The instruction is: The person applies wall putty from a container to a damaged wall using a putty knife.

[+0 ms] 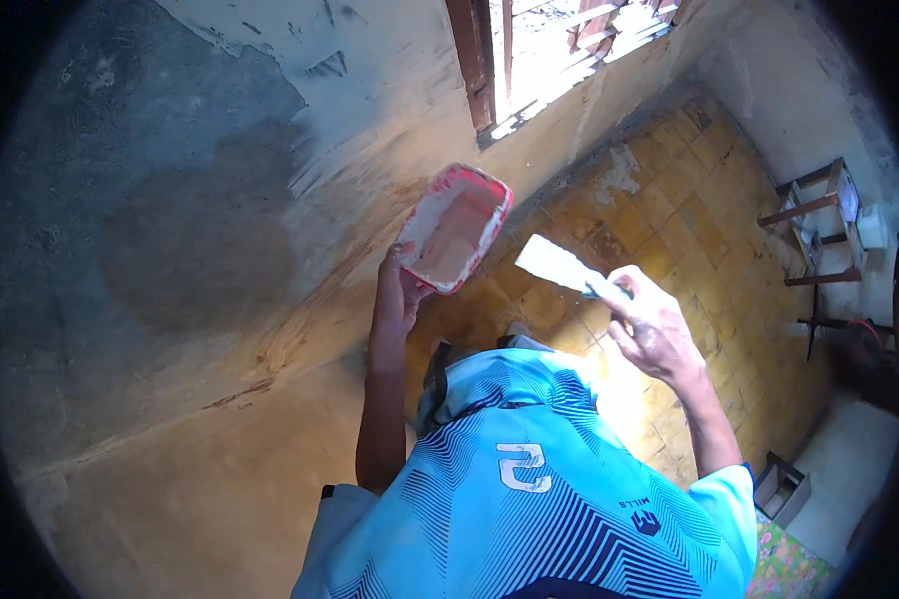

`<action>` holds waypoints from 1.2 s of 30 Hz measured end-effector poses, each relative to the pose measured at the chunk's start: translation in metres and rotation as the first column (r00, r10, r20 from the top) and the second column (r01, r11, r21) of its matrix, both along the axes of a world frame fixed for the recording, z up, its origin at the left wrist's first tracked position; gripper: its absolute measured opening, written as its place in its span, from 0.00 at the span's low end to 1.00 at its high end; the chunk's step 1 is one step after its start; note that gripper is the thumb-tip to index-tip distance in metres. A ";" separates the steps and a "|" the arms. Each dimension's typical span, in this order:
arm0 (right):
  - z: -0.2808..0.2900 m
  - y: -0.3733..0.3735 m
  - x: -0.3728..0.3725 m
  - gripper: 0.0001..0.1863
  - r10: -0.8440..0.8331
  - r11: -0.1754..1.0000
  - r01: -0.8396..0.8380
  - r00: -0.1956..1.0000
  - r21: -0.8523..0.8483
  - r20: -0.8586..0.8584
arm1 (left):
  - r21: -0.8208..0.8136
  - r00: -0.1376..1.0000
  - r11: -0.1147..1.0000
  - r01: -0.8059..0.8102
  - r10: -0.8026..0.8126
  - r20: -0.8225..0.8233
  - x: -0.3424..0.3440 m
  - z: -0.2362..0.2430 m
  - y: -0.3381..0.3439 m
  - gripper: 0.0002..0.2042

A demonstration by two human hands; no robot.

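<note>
My left hand (pixel 406 280) grips a red rectangular plastic tub (pixel 459 232) by its near left corner. Pale, whitish plaster or putty coats the tub's inner walls and rim, and the tub is tilted so its inside shows. In my right hand (pixel 651 327) is a putty knife (pixel 559 265), its handle closed in my fingers and its wide blade pointing left toward the tub. The blade looks white, either coated or glaring in the light. A gap separates the blade from the tub, and neither touches the wall.
On the left rises a wall (pixel 200 210) with grey patches and white smears. A bright window with a brown wooden frame (pixel 472 65) is set in it. Yellow tiles (pixel 669 220) cover the floor. A wooden stand (pixel 824 225) and a small open box (pixel 781 489) are at the right.
</note>
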State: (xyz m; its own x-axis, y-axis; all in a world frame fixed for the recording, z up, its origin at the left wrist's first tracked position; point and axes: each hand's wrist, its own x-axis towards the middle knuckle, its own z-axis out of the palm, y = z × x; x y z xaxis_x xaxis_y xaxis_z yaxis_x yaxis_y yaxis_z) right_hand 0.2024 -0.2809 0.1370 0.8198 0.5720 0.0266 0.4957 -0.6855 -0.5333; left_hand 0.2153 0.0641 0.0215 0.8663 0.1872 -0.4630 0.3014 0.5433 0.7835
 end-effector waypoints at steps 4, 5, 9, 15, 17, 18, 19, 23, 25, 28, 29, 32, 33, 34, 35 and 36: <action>-0.010 -0.021 0.015 0.25 -0.077 0.887 0.249 0.910 0.388 -0.407 | 0.113 0.997 0.994 0.015 -0.024 0.077 0.003 0.004 -0.008 0.22; -0.014 -0.020 0.020 0.24 0.010 0.690 0.497 0.720 0.526 -0.694 | 0.112 0.997 0.994 0.018 -0.027 0.079 0.005 0.012 -0.014 0.22; -0.049 -0.001 0.043 0.23 0.182 0.366 0.761 0.506 0.535 -0.843 | 0.082 0.995 0.996 0.020 -0.028 0.091 0.005 0.029 -0.035 0.23; -0.045 -0.031 0.042 0.24 -0.083 0.660 0.621 0.619 0.423 -0.781 | 0.111 0.998 0.994 -0.009 0.003 0.056 0.000 0.014 -0.018 0.23; -0.021 -0.028 0.045 0.23 -0.205 0.761 0.542 0.723 0.357 -0.660 | 0.170 0.999 0.985 -0.036 0.034 0.018 -0.001 0.015 -0.019 0.24; -0.011 -0.017 0.048 0.22 -0.215 0.829 0.404 0.868 0.386 -0.447 | 0.290 1.000 0.957 -0.013 0.018 -0.013 0.003 0.012 -0.020 0.25; 0.000 -0.005 0.053 0.21 -0.197 0.890 0.263 0.959 0.373 -0.205 | 0.402 0.999 0.915 0.017 0.002 -0.045 0.007 0.011 -0.022 0.26; 0.047 0.043 0.067 0.13 -0.044 0.998 0.053 0.967 -0.027 0.250 | 0.671 0.992 0.741 0.037 -0.110 0.066 0.009 0.006 -0.035 0.30; 0.054 0.069 0.083 0.10 0.085 0.852 -0.144 0.987 -0.504 -0.139 | 0.820 0.987 0.567 0.073 -0.161 0.024 0.013 0.008 -0.043 0.33; 0.030 0.103 0.088 0.07 0.398 0.808 -0.317 0.915 -0.497 0.063 | 0.938 0.980 0.338 0.073 -0.196 -0.006 0.016 0.030 -0.061 0.33; 0.025 0.113 0.091 0.07 0.405 0.803 -0.323 0.913 -0.501 0.059 | 0.936 0.982 0.344 0.073 -0.190 -0.007 0.017 0.031 -0.065 0.33; 0.031 0.144 0.097 0.04 0.517 0.668 -0.510 0.842 -0.542 -0.155 | 0.950 0.976 0.266 0.164 -0.183 -0.117 0.024 0.026 -0.068 0.39; 0.030 0.151 0.101 0.04 0.520 0.663 -0.515 0.839 -0.543 -0.160 | 0.948 0.976 0.271 0.166 -0.179 -0.120 0.025 0.026 -0.066 0.39; 0.027 0.158 0.108 0.06 0.547 0.614 -0.557 0.811 -0.559 -0.208 | 0.938 0.971 0.279 0.204 -0.180 -0.157 0.026 0.025 -0.064 0.39; 0.033 0.168 0.111 0.09 0.572 0.562 -0.600 0.779 -0.570 -0.256 | 0.927 0.964 0.286 0.241 -0.179 -0.195 0.025 0.025 -0.061 0.39; 0.043 0.172 0.118 0.11 0.498 0.580 -0.595 0.799 -0.556 -0.336 | 0.927 0.965 0.288 0.242 -0.172 -0.198 0.023 0.025 -0.058 0.39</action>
